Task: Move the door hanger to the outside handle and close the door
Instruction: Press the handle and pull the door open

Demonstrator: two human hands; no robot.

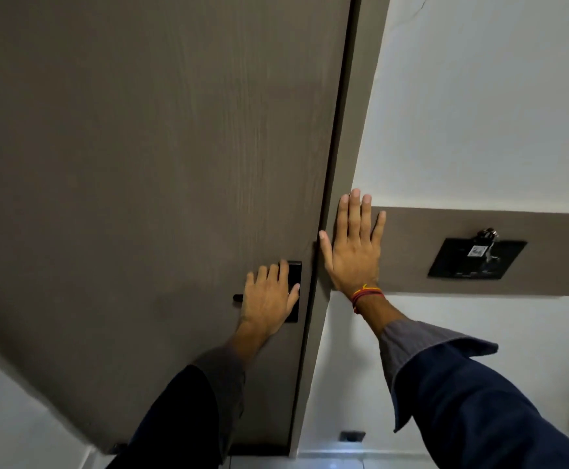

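The brown wood-grain door [161, 157] fills most of the view and sits flush against its frame [340, 170], with only a thin dark seam between them. To the right is a white wall [479, 113] crossed by a brown panel [445, 265], and on that panel hangs a black card holder [476, 258] with a metal clip at its top. Dark blue sleeves [479, 407] with grey cuffs cover both forearms.

The right hand [352, 245] lies flat across the frame and the edge of the panel, its fingers [356, 211] spread wide and straight, holding nothing; a red and yellow thread [366, 294] circles the wrist. The left hand [269, 296] rests over the black lock plate [295, 275] near the door's edge, fingers curled down over the black handle [238, 298], whose tip shows just left of the hand. The door hanger cannot be seen on this side of the door.
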